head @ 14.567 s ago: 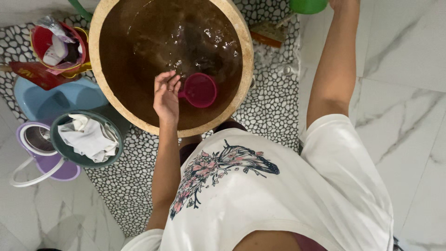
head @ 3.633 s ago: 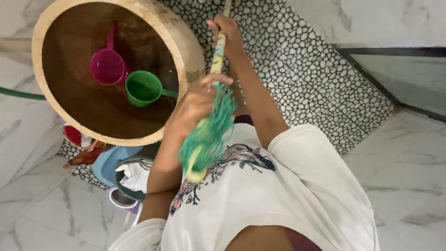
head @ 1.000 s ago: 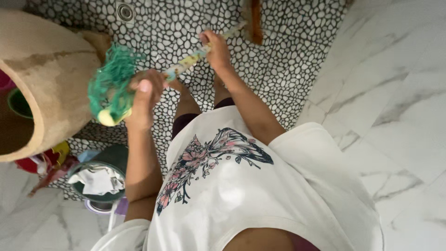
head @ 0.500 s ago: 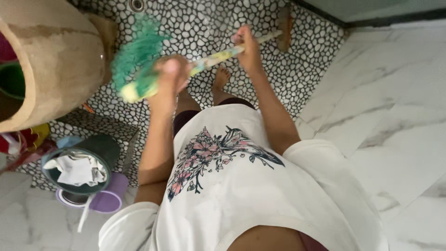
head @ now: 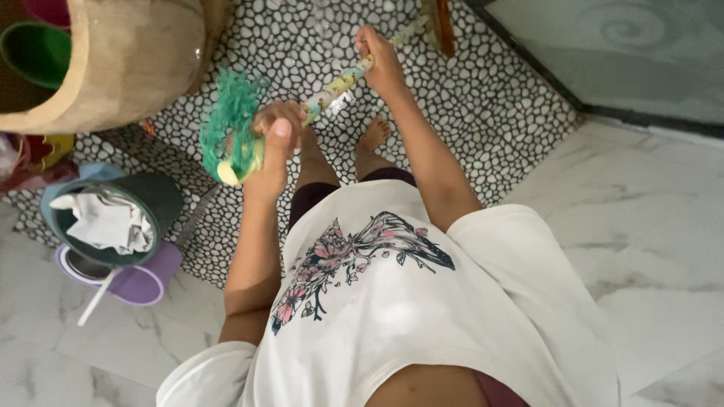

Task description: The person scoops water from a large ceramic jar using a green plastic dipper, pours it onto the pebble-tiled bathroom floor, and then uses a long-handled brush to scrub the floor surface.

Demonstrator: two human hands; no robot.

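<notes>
My left hand (head: 270, 143) grips the top end of a long broom handle (head: 334, 85), right beside a bunch of green string (head: 230, 124) tied around its yellow tip. Farther down the patterned handle my right hand (head: 381, 56) is closed around it. The handle slants away from me to the brush head (head: 438, 24) resting on the pebble floor (head: 498, 98) near the top of the view. My bare feet (head: 372, 136) stand on the pebbles under the handle.
A large tan basin (head: 113, 64) with a green dipper (head: 34, 47) inside stands at the top left. Below it sit a dark green bucket (head: 154, 197) holding white cloth and a purple bucket (head: 139, 283). A glass panel (head: 626, 53) borders the pebbles at right; marble tiles (head: 648, 249) lie beyond.
The view has swung right and down. Both hands keep their hold on the broom handle; the brush head has shifted slightly across the pebble floor, and the basin has slid further out of view.
</notes>
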